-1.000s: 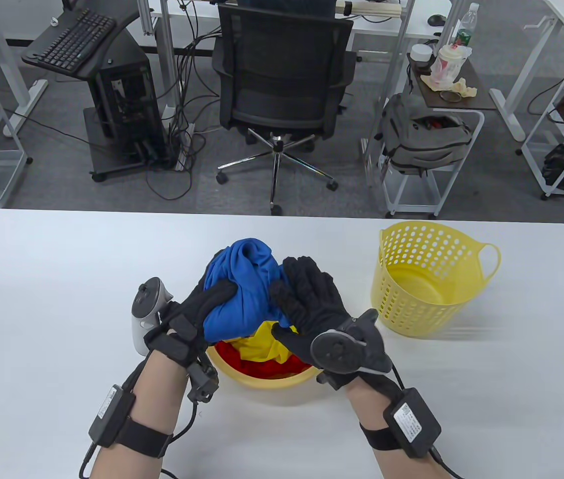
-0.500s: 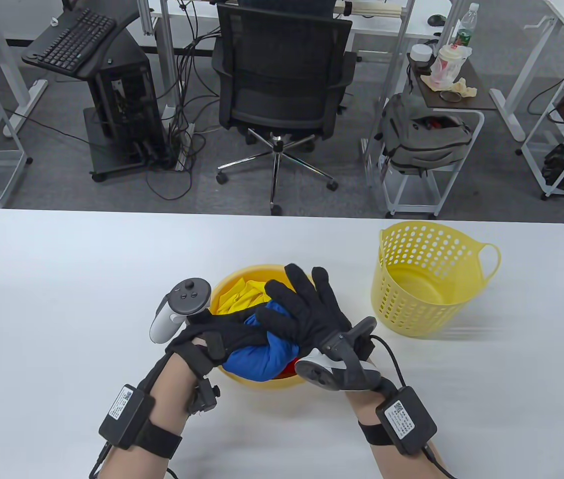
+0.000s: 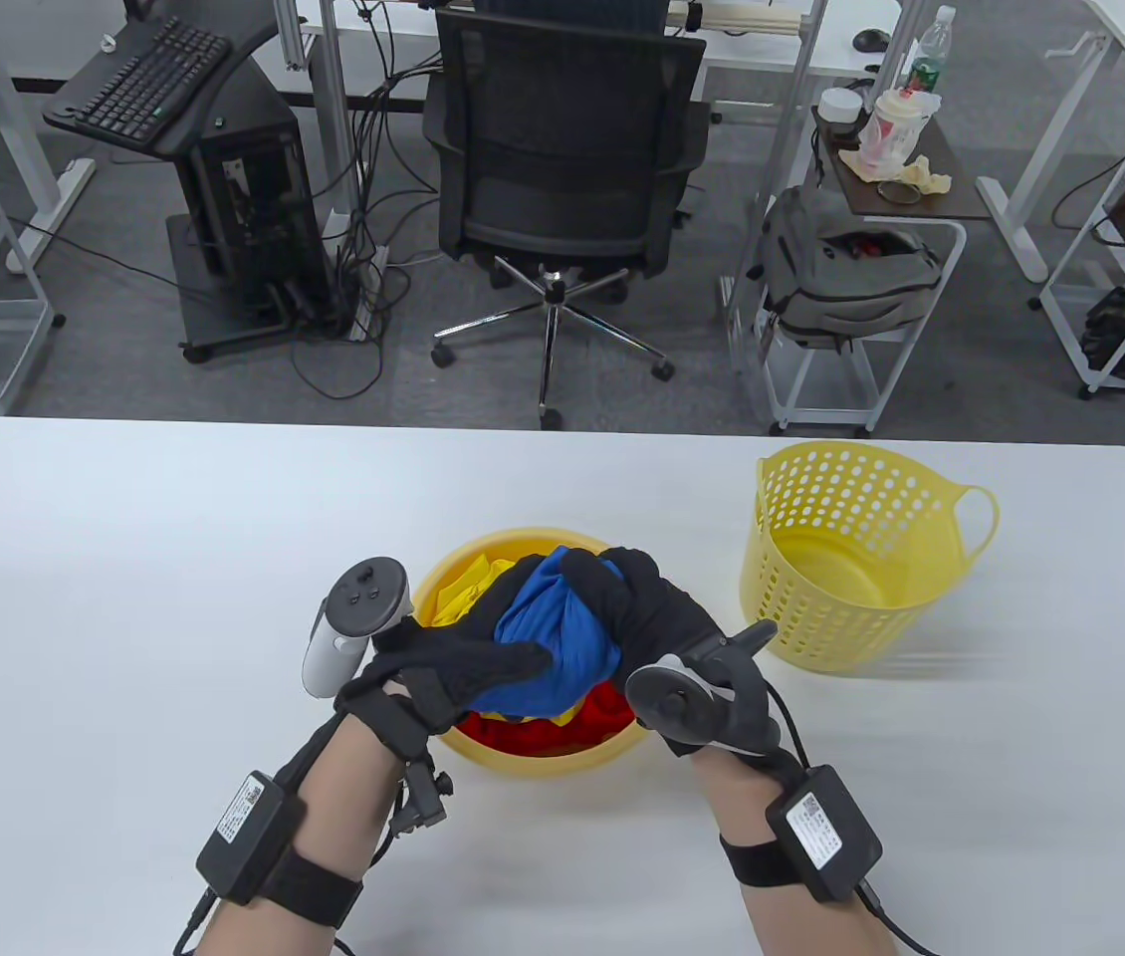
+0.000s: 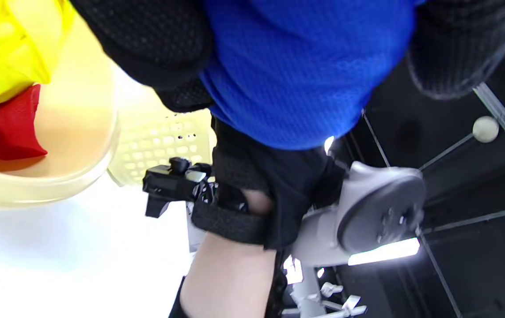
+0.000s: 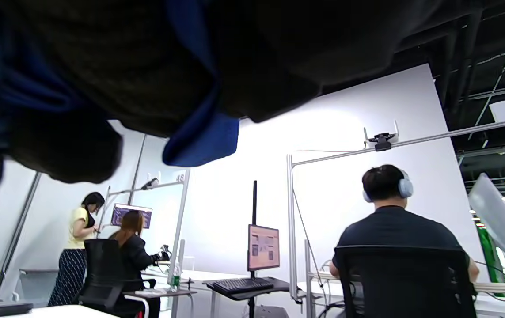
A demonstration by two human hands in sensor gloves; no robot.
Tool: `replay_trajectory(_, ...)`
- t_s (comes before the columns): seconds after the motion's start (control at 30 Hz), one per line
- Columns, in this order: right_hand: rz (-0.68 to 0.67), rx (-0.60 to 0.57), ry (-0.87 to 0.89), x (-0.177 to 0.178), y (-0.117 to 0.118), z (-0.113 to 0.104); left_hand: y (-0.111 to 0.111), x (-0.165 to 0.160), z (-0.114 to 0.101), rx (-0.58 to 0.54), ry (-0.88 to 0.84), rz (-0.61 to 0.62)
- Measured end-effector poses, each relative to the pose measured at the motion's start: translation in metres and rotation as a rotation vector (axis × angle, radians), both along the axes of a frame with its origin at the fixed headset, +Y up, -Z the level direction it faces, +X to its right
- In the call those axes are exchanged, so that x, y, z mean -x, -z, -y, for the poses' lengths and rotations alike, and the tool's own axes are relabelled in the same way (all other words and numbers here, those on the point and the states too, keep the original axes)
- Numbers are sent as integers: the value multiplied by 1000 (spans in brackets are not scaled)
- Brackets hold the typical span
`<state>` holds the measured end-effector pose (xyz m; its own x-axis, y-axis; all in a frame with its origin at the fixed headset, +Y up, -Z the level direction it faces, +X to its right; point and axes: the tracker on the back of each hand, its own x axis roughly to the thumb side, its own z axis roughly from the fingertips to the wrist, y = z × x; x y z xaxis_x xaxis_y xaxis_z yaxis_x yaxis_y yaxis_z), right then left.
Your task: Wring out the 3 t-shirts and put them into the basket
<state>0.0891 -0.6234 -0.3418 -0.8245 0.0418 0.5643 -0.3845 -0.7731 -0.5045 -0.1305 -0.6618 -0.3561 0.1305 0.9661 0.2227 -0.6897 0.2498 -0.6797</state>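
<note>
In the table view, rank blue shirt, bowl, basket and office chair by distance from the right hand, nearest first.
1. Blue shirt: in the right hand's grip.
2. Bowl: just below.
3. Basket: to its right.
4. Office chair: beyond the table.

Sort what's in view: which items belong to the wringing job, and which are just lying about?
Job: blue t-shirt gripped by left hand and right hand; yellow t-shirt and red t-shirt in the basin; empty perforated basket.
Lying about: office chair, keyboard, backpack.
</note>
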Motion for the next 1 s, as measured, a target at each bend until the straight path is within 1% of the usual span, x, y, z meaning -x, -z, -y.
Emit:
replay_trajectory(0.07,27,-3,-23,2,0,1,-2,-4,-3,-42,68,-20)
replay_trajectory(0.13,50,-15,-51,4,0,2,-5,-8,-7,-142,188,-75)
replay_trajectory(0.2,75,-10,-103,7,1,3,-9,-13,-11,-275,341,-148)
replay_trajectory(0.27,101,49,-209,12,2,4,-13,-19,-11,-373,488,-201)
replay_trajectory(0.3,114,41,-251,14,2,4,-14,-22,-10,-406,536,-215)
replay_trajectory(0.37,125,78,-264,16,4,7,-18,-28,-10,-480,634,-282)
replay_trajectory(0.4,122,64,-244,16,5,9,-21,-30,-10,-530,680,-317)
replay_trajectory(0.43,126,86,-237,16,6,10,-22,-32,-9,-567,701,-342)
replay_trajectory(0.47,130,83,-222,16,7,10,-22,-33,-8,-587,701,-363)
replay_trajectory(0.5,140,113,-212,16,8,10,-22,-35,-7,-603,710,-381)
replay_trajectory(0.53,144,111,-202,16,7,11,-23,-36,-6,-621,718,-394)
replay_trajectory(0.6,165,143,-175,16,9,13,-24,-37,-4,-666,741,-431)
replay_trajectory(0.73,199,204,-162,21,12,17,-22,-37,1,-701,784,-449)
replay_trajectory(0.77,199,218,-166,21,12,18,-23,-38,2,-695,786,-446)
replay_trajectory(0.8,199,211,-154,21,14,17,-24,-39,2,-723,789,-469)
replay_trajectory(0.83,201,246,-153,21,14,16,-25,-41,1,-734,814,-472)
replay_trajectory(0.87,200,243,-143,20,14,16,-25,-41,0,-744,826,-476)
replay_trajectory(0.9,202,266,-142,20,15,15,-25,-42,0,-761,825,-482)
replay_trajectory(0.97,207,262,-142,19,15,16,-25,-43,1,-755,824,-476)
replay_trajectory(1.0,206,289,-143,19,17,17,-25,-44,2,-760,835,-479)
